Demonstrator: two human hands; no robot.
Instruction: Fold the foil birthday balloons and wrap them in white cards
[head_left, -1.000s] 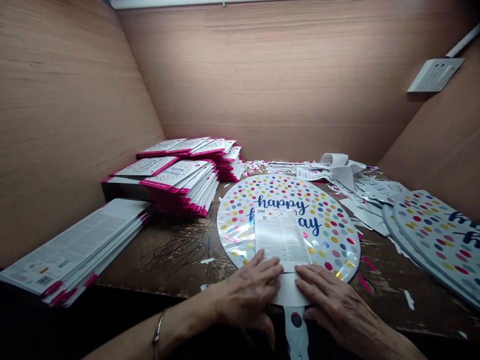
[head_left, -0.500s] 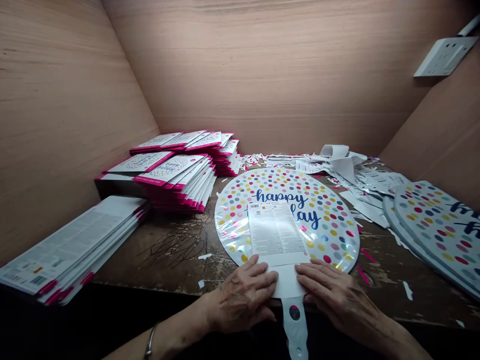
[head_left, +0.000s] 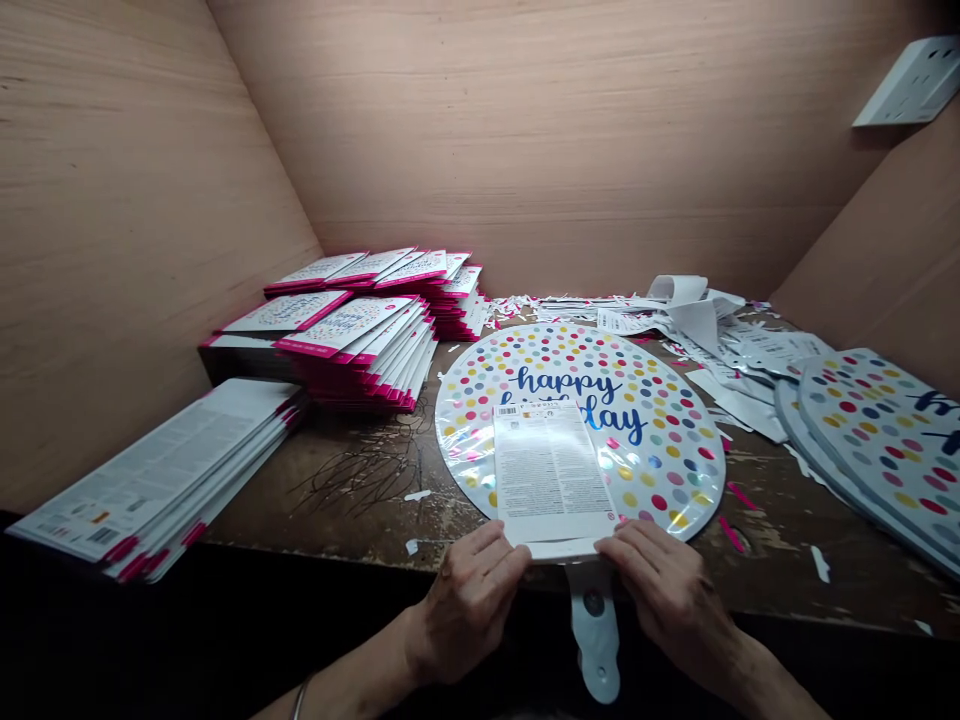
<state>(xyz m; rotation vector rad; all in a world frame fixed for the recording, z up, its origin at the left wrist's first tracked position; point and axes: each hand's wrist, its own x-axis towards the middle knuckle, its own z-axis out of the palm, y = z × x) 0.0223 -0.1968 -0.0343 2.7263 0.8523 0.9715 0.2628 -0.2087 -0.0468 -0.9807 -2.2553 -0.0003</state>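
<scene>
A flat round foil balloon (head_left: pixel 660 400) with coloured dots and "happy birthday" lettering lies on the table, its tail (head_left: pixel 596 640) hanging over the front edge. On top of it rests a white printed packaging card (head_left: pixel 555 475) with fine text and a barcode. My left hand (head_left: pixel 476 590) is closed on the card's lower left corner, fingers bent and thumb pressed in. At the lower right corner, my right hand (head_left: pixel 671 580) pinches the same edge. Between the hands, the card's bottom flap is bent up into a fold.
Stacks of pink-edged packs (head_left: pixel 360 340) stand at the back left, with a pile of white cards (head_left: pixel 165 465) nearer. More dotted foil balloons (head_left: pixel 885 440) lie at right. Paper strips (head_left: pixel 697 325) and scraps litter the back. A wall socket (head_left: pixel 911 85) is upper right.
My hands went from lying flat on the card's lower flap to pinching its two bottom corners. The flap is now folded up, and more of the balloon's tail shows.
</scene>
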